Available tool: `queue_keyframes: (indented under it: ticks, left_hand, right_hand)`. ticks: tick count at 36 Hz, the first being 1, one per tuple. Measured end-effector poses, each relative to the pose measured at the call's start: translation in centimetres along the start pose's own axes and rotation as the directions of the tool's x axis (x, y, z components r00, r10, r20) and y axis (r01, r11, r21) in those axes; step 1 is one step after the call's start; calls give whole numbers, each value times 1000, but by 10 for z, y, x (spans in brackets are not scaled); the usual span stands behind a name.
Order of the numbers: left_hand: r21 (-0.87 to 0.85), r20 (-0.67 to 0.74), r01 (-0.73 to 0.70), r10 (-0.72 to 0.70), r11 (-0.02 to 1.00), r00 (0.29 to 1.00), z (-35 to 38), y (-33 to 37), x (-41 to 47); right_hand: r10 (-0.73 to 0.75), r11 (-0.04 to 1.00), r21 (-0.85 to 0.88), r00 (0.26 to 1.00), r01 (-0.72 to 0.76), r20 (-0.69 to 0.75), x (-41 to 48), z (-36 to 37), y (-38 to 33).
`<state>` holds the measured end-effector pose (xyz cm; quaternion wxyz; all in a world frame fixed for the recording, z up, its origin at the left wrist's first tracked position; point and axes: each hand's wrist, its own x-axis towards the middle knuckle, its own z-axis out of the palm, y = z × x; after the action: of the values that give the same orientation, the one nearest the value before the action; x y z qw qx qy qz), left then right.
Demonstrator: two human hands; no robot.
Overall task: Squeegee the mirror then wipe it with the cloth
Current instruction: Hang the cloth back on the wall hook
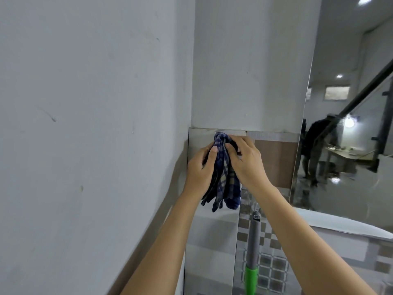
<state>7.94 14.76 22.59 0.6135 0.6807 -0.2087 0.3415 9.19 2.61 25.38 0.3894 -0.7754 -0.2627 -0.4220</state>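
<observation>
A blue and cream checked cloth (225, 184) hangs bunched between both my hands, in front of the tiled wall corner. My left hand (201, 167) grips its left side with the thumb over the fabric. My right hand (244, 160) pinches its upper right part. The mirror (348, 145) is mounted on the wall to the right, its left edge about a forearm's length from my right hand. The squeegee's grey and green handle (253, 248) stands upright below my hands, leaning at the tiled wall; its blade is out of view.
A plain white wall (85, 124) fills the left. Patterned tiles (272, 269) cover the lower wall. A white basin rim (340, 222) sits under the mirror. The mirror reflects a person, a stair rail and lamps.
</observation>
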Motion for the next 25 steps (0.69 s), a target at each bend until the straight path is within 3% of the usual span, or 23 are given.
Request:
queue_keyframes:
  ticks: [5,10,17,25]
  left_hand:
    - [-9,27,15,-15,1000,1000,-2,2,2]
    - [53,52,-69,67,996,996,-7,8,6]
    - [32,115,6,-10,999,993,-5,8,-2]
    - [193,99,-13,-6,981,995,-12,15,3]
  right_hand:
    - [54,997,51,998,-55,34,-2,-6,-2]
    - [81,994,72,997,-80,-8,-4,-12,-6]
    - [166,979,122,986,-162,-18,-14,-6,-8]
    - [200,978,42,977,-203,70,-10,-18,-17]
